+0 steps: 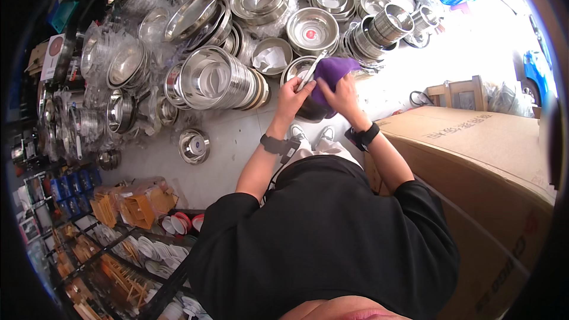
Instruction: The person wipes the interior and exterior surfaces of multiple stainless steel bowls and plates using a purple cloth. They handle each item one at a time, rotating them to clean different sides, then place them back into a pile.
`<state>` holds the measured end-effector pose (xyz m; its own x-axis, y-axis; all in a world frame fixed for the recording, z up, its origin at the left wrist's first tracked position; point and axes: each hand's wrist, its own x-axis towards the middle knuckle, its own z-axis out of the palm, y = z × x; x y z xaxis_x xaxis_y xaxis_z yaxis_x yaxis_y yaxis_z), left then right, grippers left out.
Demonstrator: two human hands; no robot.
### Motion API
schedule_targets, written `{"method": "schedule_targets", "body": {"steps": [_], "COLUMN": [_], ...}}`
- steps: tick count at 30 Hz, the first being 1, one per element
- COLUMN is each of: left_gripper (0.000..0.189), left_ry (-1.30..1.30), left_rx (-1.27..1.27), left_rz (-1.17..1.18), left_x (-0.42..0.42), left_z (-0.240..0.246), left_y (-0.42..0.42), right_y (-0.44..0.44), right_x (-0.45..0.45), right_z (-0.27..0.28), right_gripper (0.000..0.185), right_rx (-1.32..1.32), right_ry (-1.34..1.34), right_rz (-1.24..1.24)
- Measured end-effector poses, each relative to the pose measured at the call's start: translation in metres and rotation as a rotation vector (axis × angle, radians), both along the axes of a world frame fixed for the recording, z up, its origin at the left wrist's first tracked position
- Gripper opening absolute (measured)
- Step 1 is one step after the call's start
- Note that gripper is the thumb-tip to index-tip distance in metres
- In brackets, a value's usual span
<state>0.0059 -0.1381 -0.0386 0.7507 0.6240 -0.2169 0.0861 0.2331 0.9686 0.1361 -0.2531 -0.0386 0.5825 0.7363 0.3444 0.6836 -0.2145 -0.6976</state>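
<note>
My left hand pinches a thin, shiny metal piece that is seen nearly edge-on, so its full shape cannot be told. A purple cloth lies bunched against the far side of that piece. My right hand grips the cloth, thumb towards the metal. Just beyond and below my hands sits a stainless steel basin, partly covered by the cloth and my left hand. A dark, rounded metal surface shows between my wrists; whether it belongs to the same basin cannot be told.
Stacked steel basins crowd the floor ahead. A tall stack of pots lies tilted to the left, near a small bowl. At right stands a large cardboard box. Shelving with dishes runs along the lower left.
</note>
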Motion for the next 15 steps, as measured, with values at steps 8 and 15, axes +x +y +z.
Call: {"method": "schedule_targets", "body": {"steps": [8, 15], "left_gripper": [0.027, 0.027], "left_ry": [0.055, 0.007], "left_rx": [0.276, 0.183], "left_rz": [0.027, 0.059], "left_x": [-0.020, -0.039], "left_z": [0.005, 0.000], "left_y": [0.008, 0.019], "right_y": [0.016, 0.028], "right_x": [0.008, -0.008], "right_z": [-0.008, -0.026], "right_gripper": [0.048, 0.039], "right_rx": [0.083, -0.307], "right_ry": [0.195, -0.446], "right_rz": [-0.081, 0.012]}}
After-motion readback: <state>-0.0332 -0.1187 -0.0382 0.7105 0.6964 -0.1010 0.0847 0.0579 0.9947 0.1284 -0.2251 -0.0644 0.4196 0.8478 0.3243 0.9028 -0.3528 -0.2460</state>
